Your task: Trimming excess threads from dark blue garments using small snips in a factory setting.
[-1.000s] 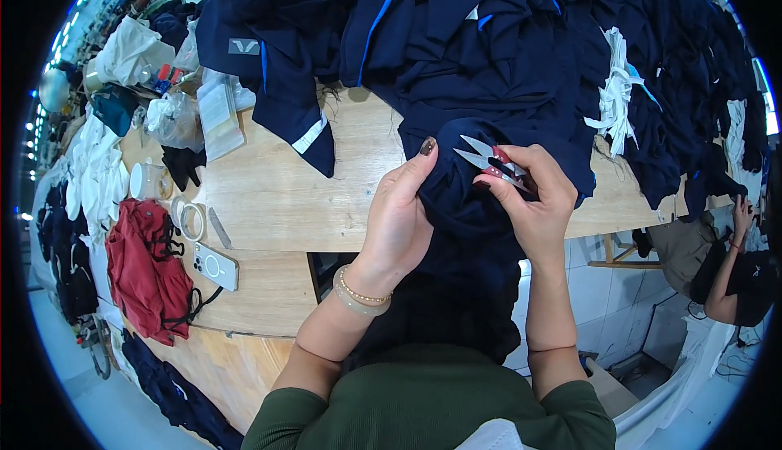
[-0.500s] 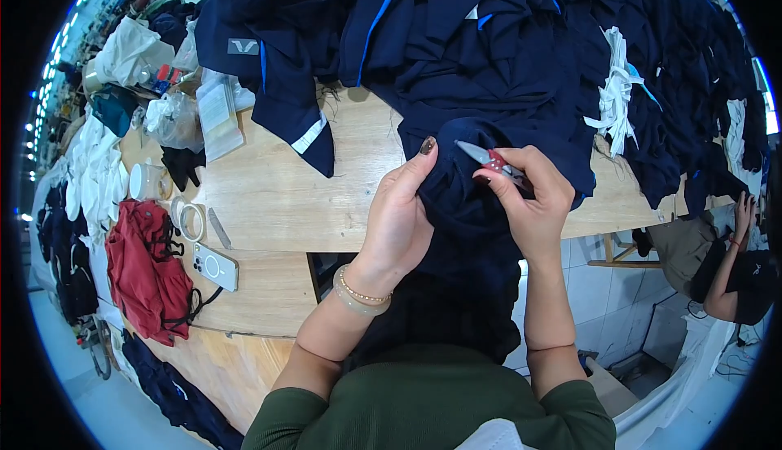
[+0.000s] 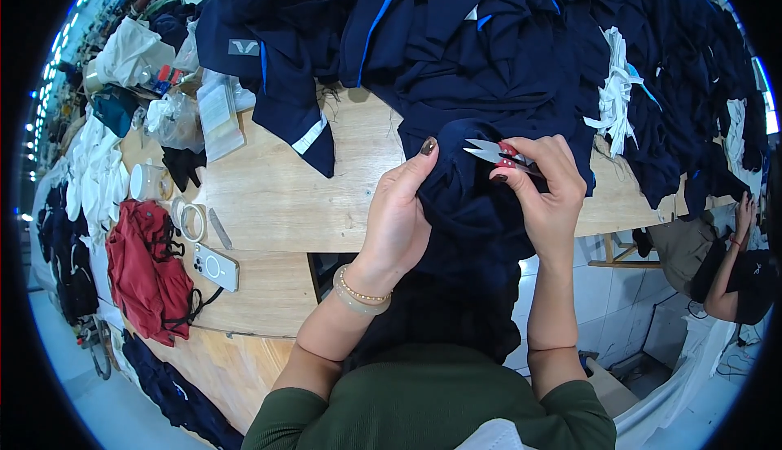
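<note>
My left hand (image 3: 401, 218) grips a navy blue garment (image 3: 466, 197), thumb on top and the other fingers hidden beneath or inside the cloth. Between the thumb and fingers of my right hand (image 3: 551, 189) is a pair of red-handled thread snips (image 3: 507, 157). Their pointed metal blades are parted and point left, just over the bunched cloth. The garment hangs over the table's near edge toward my lap, and its far part runs into the pile beyond.
A heap of navy garments (image 3: 489, 51) covers the table's far side, with a bundle of white strips (image 3: 617, 92) on it. To the left lie a red bag (image 3: 147, 271), a phone (image 3: 216, 267), tape rolls (image 3: 192, 222) and plastic bags (image 3: 175, 120). Another person (image 3: 737, 275) sits at far right.
My right hand has shifted slightly right with the snips, and their blades now stand apart, where before they were together. My left hand and the garment stay nearly still.
</note>
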Demonstrator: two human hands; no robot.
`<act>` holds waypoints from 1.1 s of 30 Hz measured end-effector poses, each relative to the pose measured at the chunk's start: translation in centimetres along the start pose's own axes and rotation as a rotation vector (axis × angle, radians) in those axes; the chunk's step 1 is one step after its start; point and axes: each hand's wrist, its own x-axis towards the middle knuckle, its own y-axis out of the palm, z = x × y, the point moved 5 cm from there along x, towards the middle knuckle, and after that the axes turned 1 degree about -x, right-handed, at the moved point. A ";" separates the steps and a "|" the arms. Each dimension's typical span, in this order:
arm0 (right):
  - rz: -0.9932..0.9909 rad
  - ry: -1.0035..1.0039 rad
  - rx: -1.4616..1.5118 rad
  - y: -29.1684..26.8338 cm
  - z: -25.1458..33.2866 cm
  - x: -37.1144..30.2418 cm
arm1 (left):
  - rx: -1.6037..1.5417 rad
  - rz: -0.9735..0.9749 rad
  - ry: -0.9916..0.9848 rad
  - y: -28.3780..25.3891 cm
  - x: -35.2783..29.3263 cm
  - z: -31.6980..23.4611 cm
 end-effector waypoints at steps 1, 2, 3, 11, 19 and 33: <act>0.005 -0.014 -0.009 0.1 0.2 0.1 | 0.004 -0.007 -0.001 0.0 0.0 0.0; 0.011 -0.029 -0.018 0.2 0.4 0.2 | 0.005 -0.007 -0.001 -0.1 0.0 0.1; 0.010 -0.029 -0.018 0.2 0.5 0.2 | 0.045 -0.018 0.017 -0.2 0.1 0.2; -0.007 -0.048 -0.033 0.6 0.6 0.4 | 0.084 -0.038 0.023 -0.2 0.1 0.2; -0.133 0.257 0.522 -1.2 -3.8 -0.4 | 0.050 -0.031 0.054 -0.5 1.1 -0.6; -0.241 0.498 0.100 -7.6 -7.2 -7.0 | 1.037 -0.331 0.606 -7.3 4.7 -5.7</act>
